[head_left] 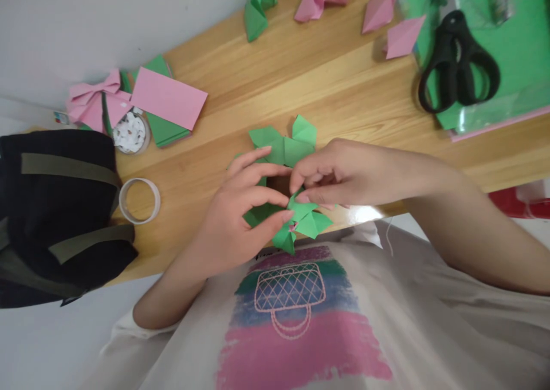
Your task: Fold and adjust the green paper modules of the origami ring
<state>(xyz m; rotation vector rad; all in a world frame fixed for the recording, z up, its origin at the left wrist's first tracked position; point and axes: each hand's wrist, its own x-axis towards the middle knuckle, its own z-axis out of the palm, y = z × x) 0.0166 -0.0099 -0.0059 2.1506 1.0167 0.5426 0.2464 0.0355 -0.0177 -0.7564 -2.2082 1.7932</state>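
Pinching the green folded paper piece [296, 218] at the near edge of the wooden table [326, 86], we grasp it with both our left hand [240, 218] and right hand [344, 175], fingers closed on its flaps; black scissors [458, 63] lie well beyond.

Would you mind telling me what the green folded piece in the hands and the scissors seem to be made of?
The green folded piece looks like matte coloured paper: it holds sharp creases and flat facets. The scissors show black handles with a dull sheen, probably plastic; the blades cannot be judged here.
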